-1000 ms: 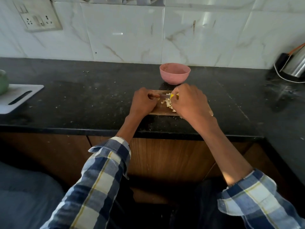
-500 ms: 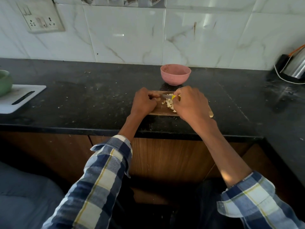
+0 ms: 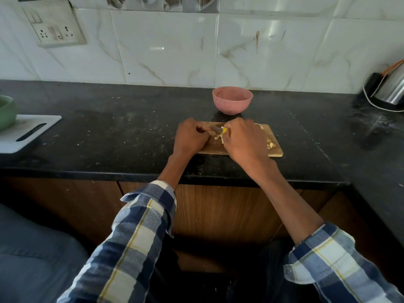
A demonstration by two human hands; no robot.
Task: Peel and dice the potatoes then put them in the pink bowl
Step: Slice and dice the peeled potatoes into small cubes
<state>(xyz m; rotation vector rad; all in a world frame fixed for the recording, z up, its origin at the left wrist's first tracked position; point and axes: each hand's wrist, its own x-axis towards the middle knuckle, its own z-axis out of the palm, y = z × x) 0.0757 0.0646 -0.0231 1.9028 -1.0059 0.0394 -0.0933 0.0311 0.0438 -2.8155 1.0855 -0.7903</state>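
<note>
Head view: a person in a blue, white and yellow checked shirt worked at a small wooden cutting board that lay near the front edge of a black stone counter. The left hand rested on the board's left end, its fingers curled in and pressed against a pale piece of potato, much of it hidden beneath the hand. The right hand was closed around the yellow handle of a knife, whose short blade pointed left toward the left hand's fingertips. Pale potato dice lay on the board between the two hands, and a second, smaller heap of cut pieces sat close to the board's right edge. The pink bowl stood on the counter just behind the board, close to the tiled wall; whether it held anything could not be told from this angle. At the far left of the counter a white cutting board carried a green bowl, well apart from the work. A steel appliance with a white cord stood in the right rear corner. A switch and socket plate was fixed to the wall at upper left.
</note>
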